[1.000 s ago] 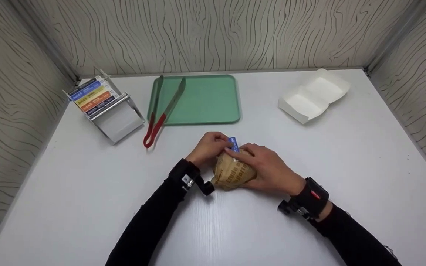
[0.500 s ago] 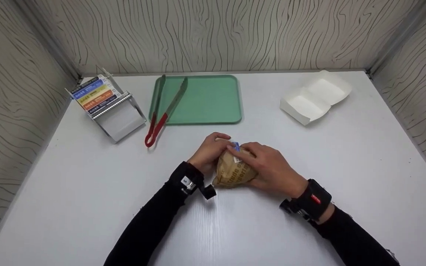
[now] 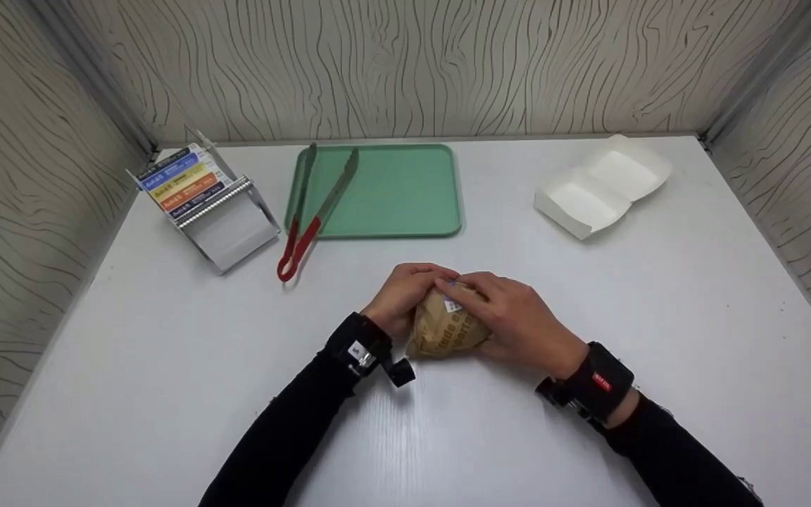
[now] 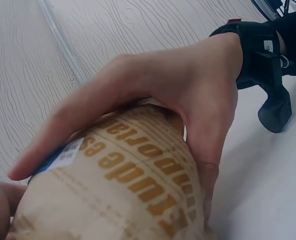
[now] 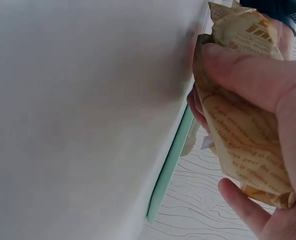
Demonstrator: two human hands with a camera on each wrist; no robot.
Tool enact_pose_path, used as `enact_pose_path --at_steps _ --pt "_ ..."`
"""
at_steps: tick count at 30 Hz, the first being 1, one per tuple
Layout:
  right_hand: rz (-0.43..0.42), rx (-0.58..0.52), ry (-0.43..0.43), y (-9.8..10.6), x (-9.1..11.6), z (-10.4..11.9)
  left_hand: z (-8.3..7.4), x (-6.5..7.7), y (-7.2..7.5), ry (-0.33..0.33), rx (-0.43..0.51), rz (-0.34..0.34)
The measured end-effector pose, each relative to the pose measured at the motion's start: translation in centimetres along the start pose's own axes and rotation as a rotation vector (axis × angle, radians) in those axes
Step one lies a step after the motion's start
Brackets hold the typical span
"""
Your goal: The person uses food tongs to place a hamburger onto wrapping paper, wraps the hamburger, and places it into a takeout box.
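A rounded bundle in brown printed wrapping paper (image 3: 444, 331) is held between both hands near the middle of the white table. A blue and white sticker (image 4: 63, 156) sits on its upper side, partly covered by fingers. My right hand (image 3: 522, 317) grips the bundle from the right, fingers across the top and thumb on the near side; in the right wrist view that thumb presses on folded paper (image 5: 248, 140). From the left, my left hand (image 3: 405, 299) curls round the bundle's far side, its fingertips meeting the right hand's over the sticker. Most left fingers are hidden.
Behind the hands lies a green tray (image 3: 405, 190), with red-handled tongs (image 3: 317, 218) resting across its left edge. A metal dispenser (image 3: 229, 232) with coloured sticker strips (image 3: 184, 182) stands at the left. An opened white paper box (image 3: 592, 197) sits at the back right.
The left fingers have moved right over the blue sticker, which stood up from the bundle earlier and is now mostly covered. The right hand keeps its grip on the bundle.
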State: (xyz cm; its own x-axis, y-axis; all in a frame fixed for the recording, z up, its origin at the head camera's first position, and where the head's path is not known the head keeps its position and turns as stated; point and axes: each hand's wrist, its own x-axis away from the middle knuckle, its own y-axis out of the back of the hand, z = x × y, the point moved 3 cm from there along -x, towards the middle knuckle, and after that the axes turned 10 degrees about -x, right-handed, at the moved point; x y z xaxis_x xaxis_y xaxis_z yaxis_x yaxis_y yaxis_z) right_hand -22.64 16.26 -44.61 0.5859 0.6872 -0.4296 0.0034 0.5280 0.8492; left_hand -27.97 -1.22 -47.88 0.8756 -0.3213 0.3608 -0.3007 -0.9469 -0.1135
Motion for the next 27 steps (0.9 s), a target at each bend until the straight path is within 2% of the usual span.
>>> enact_pose_path --at_steps 7,15,22,27 --pt "-0.026 -0.005 0.015 0.05 0.02 -0.05 -0.01 0.09 0.13 -0.017 -0.072 -0.004" --pt "-0.043 0.0 0.007 0.1 -0.24 0.01 -0.34 -0.03 0.36 -0.005 -0.146 0.035" --pt "-0.037 0.059 0.016 0.02 -0.35 0.26 -0.45 0.21 0.68 0.012 -0.237 0.049" --pt "-0.049 0.058 0.035 0.07 -0.33 0.39 -0.63 0.4 0.87 -0.008 -0.284 0.069"
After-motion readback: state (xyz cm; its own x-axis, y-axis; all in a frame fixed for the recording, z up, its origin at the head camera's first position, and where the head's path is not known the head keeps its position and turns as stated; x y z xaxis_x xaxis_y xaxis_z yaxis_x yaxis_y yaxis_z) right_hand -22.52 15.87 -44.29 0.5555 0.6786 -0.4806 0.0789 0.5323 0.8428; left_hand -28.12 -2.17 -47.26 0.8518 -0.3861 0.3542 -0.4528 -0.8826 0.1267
